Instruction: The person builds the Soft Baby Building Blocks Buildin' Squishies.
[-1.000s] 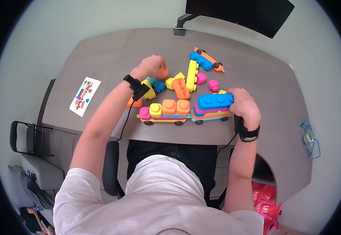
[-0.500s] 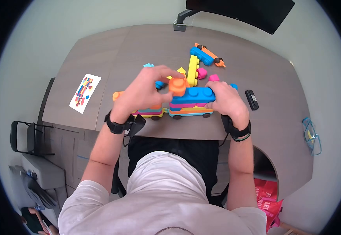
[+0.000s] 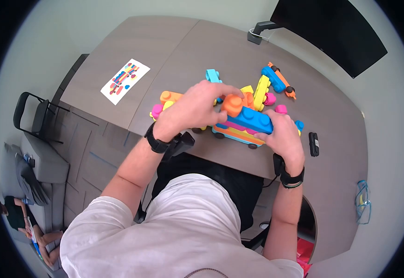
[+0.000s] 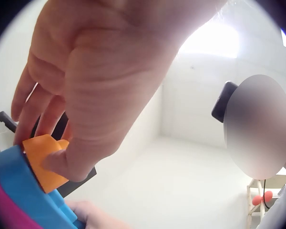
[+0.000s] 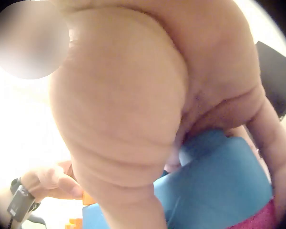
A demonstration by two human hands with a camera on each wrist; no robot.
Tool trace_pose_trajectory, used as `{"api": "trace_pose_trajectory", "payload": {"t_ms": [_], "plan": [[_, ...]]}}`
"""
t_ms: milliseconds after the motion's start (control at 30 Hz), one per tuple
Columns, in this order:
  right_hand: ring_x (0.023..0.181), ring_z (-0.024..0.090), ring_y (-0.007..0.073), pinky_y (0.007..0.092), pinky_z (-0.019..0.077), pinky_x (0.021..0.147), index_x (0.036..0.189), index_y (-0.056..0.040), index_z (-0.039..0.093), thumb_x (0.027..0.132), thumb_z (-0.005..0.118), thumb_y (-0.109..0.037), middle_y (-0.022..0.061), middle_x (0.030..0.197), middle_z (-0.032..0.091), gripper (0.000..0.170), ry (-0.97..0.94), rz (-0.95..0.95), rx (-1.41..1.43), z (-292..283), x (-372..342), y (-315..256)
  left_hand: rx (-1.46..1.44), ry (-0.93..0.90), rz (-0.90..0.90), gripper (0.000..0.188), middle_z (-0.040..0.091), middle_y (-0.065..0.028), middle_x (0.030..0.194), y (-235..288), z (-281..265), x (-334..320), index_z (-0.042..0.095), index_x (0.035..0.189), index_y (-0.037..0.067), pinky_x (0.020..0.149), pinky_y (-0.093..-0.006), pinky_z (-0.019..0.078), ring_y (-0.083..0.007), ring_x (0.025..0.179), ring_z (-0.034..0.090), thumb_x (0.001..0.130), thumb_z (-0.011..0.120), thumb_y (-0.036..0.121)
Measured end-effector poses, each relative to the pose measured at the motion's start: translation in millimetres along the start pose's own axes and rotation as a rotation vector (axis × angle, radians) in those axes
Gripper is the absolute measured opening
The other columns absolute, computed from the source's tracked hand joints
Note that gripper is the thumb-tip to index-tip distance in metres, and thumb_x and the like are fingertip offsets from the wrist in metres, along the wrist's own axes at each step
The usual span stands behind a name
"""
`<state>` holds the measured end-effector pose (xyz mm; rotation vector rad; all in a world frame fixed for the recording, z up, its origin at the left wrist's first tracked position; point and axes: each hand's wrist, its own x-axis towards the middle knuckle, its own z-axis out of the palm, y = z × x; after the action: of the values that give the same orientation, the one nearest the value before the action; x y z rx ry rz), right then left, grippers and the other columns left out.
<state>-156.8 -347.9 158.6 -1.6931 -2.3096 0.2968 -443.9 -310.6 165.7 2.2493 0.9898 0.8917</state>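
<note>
An orange block (image 3: 232, 105) rests on the left end of a long blue block (image 3: 256, 119), the top layer of a wheeled toy wagon with pink, yellow and orange layers (image 3: 234, 133). My left hand (image 3: 190, 109) pinches the orange block between thumb and fingers; the left wrist view shows this orange block (image 4: 40, 160) against the blue one (image 4: 19, 174). At the stack's other end, my right hand (image 3: 285, 136) grips the blue block, which the right wrist view shows under the hand (image 5: 219, 176). My left forearm partly hides a second wagon.
Behind the wagon lie a yellow bar (image 3: 261, 92), pink pieces (image 3: 281, 109) and a blue and orange wheeled base (image 3: 275, 79). A picture sheet (image 3: 125, 81) lies to the left. On the right are a black case (image 3: 314, 144) and glasses (image 3: 363, 202); a monitor (image 3: 329, 34) stands behind.
My left hand has come from the loose blocks to the wagon with an orange block. The wagons have shifted left on the table, my right hand moving along, and the head view has turned.
</note>
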Motion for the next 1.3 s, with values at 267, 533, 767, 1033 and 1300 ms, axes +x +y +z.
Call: {"api": "trace_pose_trajectory", "payload": {"t_ms": [267, 533, 767, 1033, 1300], "plan": [[0.115, 0.071, 0.0435, 0.0518, 0.0602, 0.092, 0.148, -0.0042, 0.065, 0.079, 0.097, -0.027, 0.0214, 0.122, 0.073, 0.080, 0.264, -0.155, 0.034, 41.4, 10.6, -33.9, 0.199, 0.066, -0.127, 0.051, 0.082, -0.0163, 0.116, -14.7, -36.0, -14.7, 0.077, 0.126, 0.005, 0.095, -0.0418, 0.0647, -0.0351, 0.110, 0.081, 0.076, 0.074, -0.003], [0.115, 0.077, 0.0290, 0.0423, 0.0600, 0.098, 0.144, -0.0062, 0.072, 0.108, 0.072, -0.038, 0.0148, 0.124, 0.080, 0.048, 0.165, -0.076, 0.509, 14.8, 66.0, 17.6, 0.159, 0.044, -0.201, 0.045, 0.081, -0.0156, 0.114, -17.4, -55.1, -15.8, 0.074, 0.121, 0.001, 0.095, -0.0404, 0.0638, -0.0337, 0.110, 0.079, 0.076, 0.072, -0.006], [0.136, 0.066, 0.0424, 0.0533, 0.0564, 0.114, 0.156, -0.0145, 0.061, 0.099, 0.078, -0.034, 0.0211, 0.149, 0.069, 0.063, 0.144, 0.330, -0.289, 31.6, 163.8, 233.8, 0.095, 0.045, -0.190, 0.042, 0.080, -0.0161, 0.114, -22.3, -57.4, -18.0, 0.073, 0.118, 0.005, 0.094, -0.0434, 0.0640, -0.0370, 0.110, 0.078, 0.078, 0.071, -0.006], [0.121, 0.073, 0.0453, 0.0544, 0.0615, 0.104, 0.134, -0.0073, 0.072, 0.088, 0.087, -0.026, 0.0229, 0.128, 0.078, 0.052, -0.001, 0.441, -0.229, 33.9, 163.4, 227.9, 0.162, 0.025, -0.210, 0.051, 0.077, -0.0175, 0.109, -25.6, -53.3, -22.1, 0.064, 0.124, 0.009, 0.089, -0.0501, 0.0609, -0.0450, 0.108, 0.073, 0.076, 0.074, -0.005], [0.059, 0.054, 0.0049, 0.0234, 0.0419, 0.051, 0.122, 0.0038, 0.075, 0.100, 0.071, -0.018, -0.0022, 0.077, 0.062, 0.031, 0.364, 0.284, 0.817, -41.9, 60.9, 142.9, 0.210, 0.067, -0.197, 0.055, 0.076, -0.0193, 0.105, -32.6, -59.1, -27.5, 0.060, 0.126, 0.010, 0.083, -0.0524, 0.0588, -0.0470, 0.100, 0.072, 0.075, 0.071, -0.008]]}}
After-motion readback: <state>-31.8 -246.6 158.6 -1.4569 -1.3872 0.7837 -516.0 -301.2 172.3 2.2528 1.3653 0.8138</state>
